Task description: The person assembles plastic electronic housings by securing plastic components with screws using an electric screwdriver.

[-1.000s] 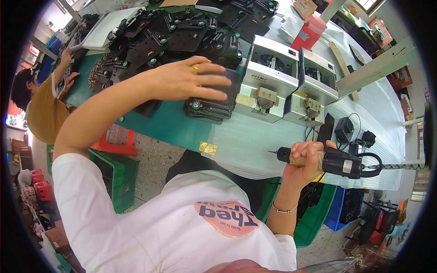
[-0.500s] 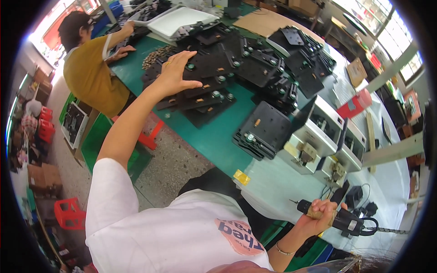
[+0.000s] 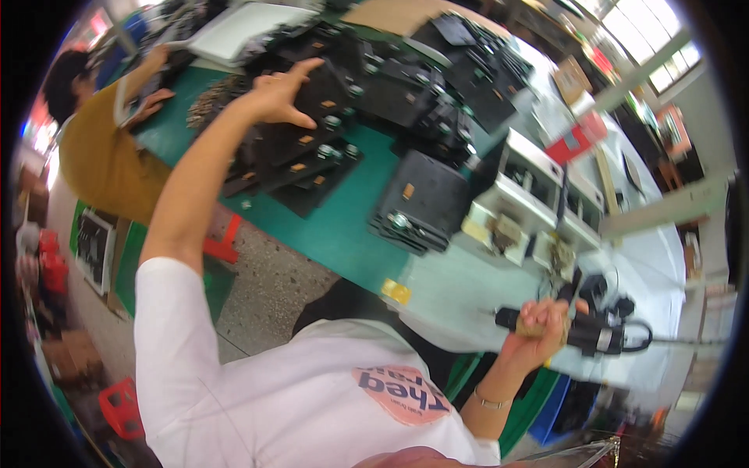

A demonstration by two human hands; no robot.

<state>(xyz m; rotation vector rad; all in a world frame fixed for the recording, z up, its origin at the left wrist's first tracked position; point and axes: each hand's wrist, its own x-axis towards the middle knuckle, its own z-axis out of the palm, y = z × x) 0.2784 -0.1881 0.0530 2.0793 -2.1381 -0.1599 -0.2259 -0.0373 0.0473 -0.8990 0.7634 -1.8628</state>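
Observation:
My left hand (image 3: 279,95) reaches over a spread of black plates (image 3: 300,191), its thumb and fingers apart with nothing between them. Whether its fingertips touch a plate I cannot tell. The plates carry round metal fittings and small tan tabs. Low at the right, my right hand (image 3: 542,327) is wrapped round a black electric screwdriver (image 3: 601,335). The screwdriver lies level, its thin bit pointing left and its cable running off to the right. Between my hands, a neat stack of black plates (image 3: 429,195) rests on the green table mat (image 3: 312,242).
Two white box-shaped machines (image 3: 488,209) stand right of the stack, with a red container (image 3: 577,139) behind them. At the far left a co-worker in a mustard shirt (image 3: 105,160) reaches over the table beside small brass-coloured parts (image 3: 207,101) and a white tray (image 3: 242,33).
The whole view has shifted, so the table's contents appear further left and higher. My left hand remains over the plates, and my right hand still grips the screwdriver.

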